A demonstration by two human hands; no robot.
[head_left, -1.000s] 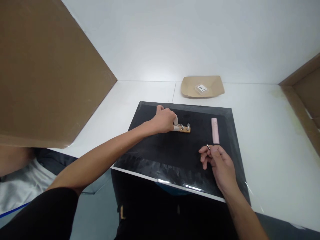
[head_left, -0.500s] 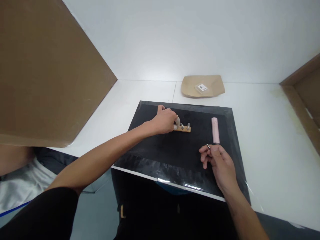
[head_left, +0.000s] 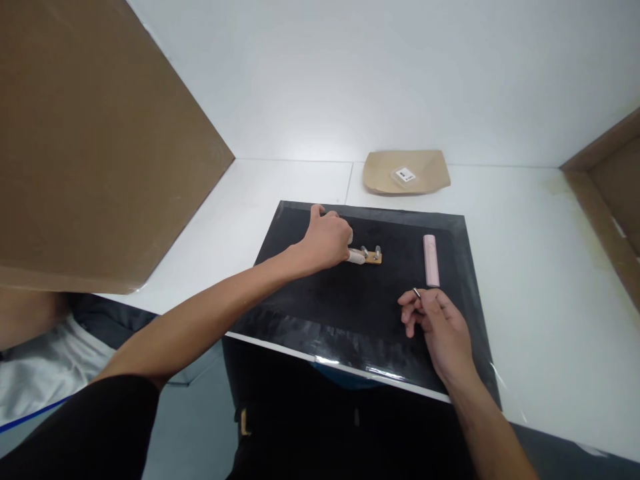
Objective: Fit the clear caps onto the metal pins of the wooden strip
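Note:
My left hand (head_left: 326,241) is over the left part of a small wooden strip (head_left: 373,259), its fingers curled around that end and hiding it. White coverings show on the thumb and a finger, and the thumb lies along the strip's near side. Two small shiny metal pieces (head_left: 377,252) stand on the exposed right end. Lower right, my right hand (head_left: 445,327) pinches a short silvery metal piece (head_left: 417,293) between thumb and forefinger, palm turned partly up, above the black mat (head_left: 325,300). Its exact kind is too small to tell.
A pale pink bar (head_left: 431,260) lies on the mat just beyond my right hand. Behind the mat sits a brown paper tray (head_left: 375,175) with a small clear labelled packet (head_left: 404,175). Brown panels (head_left: 110,147) flank the white table (head_left: 545,287). Another person's arm shows far left.
My left hand has shifted slightly left and away from me; its thumb now stretches farther right along the strip, and its forefinger has drawn back. My right hand stays put.

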